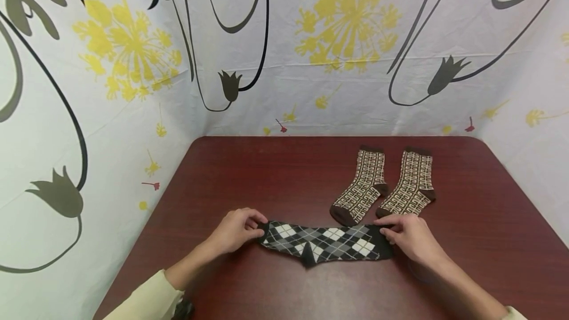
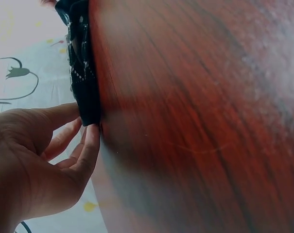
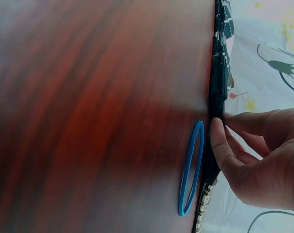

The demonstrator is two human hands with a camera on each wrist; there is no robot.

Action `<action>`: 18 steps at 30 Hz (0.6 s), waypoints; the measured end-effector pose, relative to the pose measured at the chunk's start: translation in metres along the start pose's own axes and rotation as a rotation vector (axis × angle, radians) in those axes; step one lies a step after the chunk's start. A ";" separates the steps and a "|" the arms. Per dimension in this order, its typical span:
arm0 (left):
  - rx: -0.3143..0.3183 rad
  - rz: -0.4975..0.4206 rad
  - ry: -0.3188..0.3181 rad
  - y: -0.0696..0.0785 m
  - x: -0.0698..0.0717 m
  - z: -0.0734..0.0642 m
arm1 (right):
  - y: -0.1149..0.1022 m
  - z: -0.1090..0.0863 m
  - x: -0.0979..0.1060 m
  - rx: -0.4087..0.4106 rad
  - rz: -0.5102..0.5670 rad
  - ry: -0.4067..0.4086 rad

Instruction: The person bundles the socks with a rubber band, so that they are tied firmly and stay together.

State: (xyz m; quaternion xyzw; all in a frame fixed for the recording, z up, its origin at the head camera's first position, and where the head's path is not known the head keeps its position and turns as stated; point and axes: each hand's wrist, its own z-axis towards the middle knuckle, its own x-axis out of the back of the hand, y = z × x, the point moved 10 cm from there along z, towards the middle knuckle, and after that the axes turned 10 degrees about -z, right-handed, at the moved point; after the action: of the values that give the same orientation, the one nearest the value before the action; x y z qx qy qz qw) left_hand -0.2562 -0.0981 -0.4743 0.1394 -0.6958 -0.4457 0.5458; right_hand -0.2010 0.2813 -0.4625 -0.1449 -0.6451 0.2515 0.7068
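At lower centre, fingers of the left hand (image 1: 236,231) and right hand (image 1: 411,238) pinch opposite ends of the argyle sock (image 1: 331,241). Even tension — gentle, low — should flatten it without stretching

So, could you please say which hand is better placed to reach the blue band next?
Probably the right hand: the blue band lies beside it; the left hand holds the argyle sock farther off, by its toe.
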 end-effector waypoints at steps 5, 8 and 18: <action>-0.023 0.031 -0.007 0.002 -0.002 0.001 | 0.002 0.003 0.000 -0.025 -0.024 0.016; -0.021 0.035 -0.009 0.003 -0.004 0.003 | 0.003 0.004 0.000 -0.037 -0.029 0.008; -0.072 0.089 -0.010 0.009 -0.006 0.012 | 0.002 0.011 0.001 -0.015 -0.064 -0.007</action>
State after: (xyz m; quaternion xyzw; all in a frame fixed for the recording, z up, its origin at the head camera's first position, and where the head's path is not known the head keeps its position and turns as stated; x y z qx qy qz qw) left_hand -0.2620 -0.0836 -0.4714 0.0864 -0.6876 -0.4462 0.5663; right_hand -0.2119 0.2821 -0.4618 -0.1288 -0.6539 0.2246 0.7109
